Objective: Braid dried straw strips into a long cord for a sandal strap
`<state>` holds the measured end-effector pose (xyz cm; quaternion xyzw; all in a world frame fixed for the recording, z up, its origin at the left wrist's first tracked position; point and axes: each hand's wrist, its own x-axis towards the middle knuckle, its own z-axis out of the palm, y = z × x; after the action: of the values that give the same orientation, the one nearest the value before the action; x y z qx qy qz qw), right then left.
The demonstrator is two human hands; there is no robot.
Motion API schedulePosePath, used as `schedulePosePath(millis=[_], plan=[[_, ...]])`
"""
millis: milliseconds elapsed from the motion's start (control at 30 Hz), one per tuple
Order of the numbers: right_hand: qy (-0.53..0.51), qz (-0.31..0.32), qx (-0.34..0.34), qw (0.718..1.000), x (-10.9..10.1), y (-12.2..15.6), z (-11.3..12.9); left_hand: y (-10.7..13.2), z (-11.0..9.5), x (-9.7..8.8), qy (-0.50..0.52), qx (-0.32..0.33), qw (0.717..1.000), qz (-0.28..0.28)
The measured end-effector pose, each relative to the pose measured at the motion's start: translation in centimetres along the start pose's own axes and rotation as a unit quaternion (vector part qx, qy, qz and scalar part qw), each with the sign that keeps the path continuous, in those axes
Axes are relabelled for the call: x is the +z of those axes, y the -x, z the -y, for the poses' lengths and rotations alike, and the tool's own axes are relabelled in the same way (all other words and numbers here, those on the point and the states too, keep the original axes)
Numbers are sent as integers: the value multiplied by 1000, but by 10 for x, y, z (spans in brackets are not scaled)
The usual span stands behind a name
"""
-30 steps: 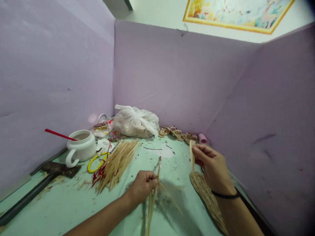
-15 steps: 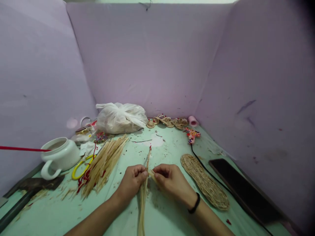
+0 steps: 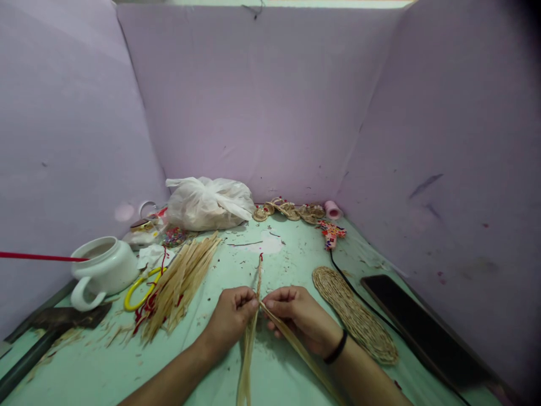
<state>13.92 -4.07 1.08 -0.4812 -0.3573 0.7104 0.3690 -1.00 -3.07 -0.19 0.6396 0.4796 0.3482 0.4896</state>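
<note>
Straw strips [image 3: 248,352] are what I see at the centre of my screen, lying lengthwise on the green table [image 3: 127,361] with their red-tipped end pointing toward the back wall. The left hand [image 3: 230,318] is closed on them, thumb and fingertips pinched tight near the top, which I judge keeps the bundle together and flat. The right hand [image 3: 296,316] meets it knuckle to knuckle and is clamped on 1 single strip [image 3: 298,349], which slants away toward the near right. Holding it at that angle seems to keep it taut and apart from the others.

Just right of the right wrist lies a woven oval mat [image 3: 353,313], with a black cord [image 3: 359,296] running along its far edge from a patterned glue gun [image 3: 331,232]. A dark phone [image 3: 418,327] sits beyond that. On the left, a loose pile of straw [image 3: 181,282], yellow scissors [image 3: 137,285] and a white cup [image 3: 103,268] crowd the table, well apart from both hands. A plastic bag [image 3: 209,203] rests at the back. Nothing lies between the 2 hands.
</note>
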Motion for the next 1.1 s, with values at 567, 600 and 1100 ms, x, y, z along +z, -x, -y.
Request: schedulePosePath(millis=[567,600,1100], plan=[[90,-21,-69,993,14,-2,-7,2,-2,1,-22,7,1000,16],[84,-10,-67,994,13,-2,-7,2,-2,1,-17,7,1000,24],[120,4,-73,990,6,-3,-2,0,-1,1,-88,27,996,-16]])
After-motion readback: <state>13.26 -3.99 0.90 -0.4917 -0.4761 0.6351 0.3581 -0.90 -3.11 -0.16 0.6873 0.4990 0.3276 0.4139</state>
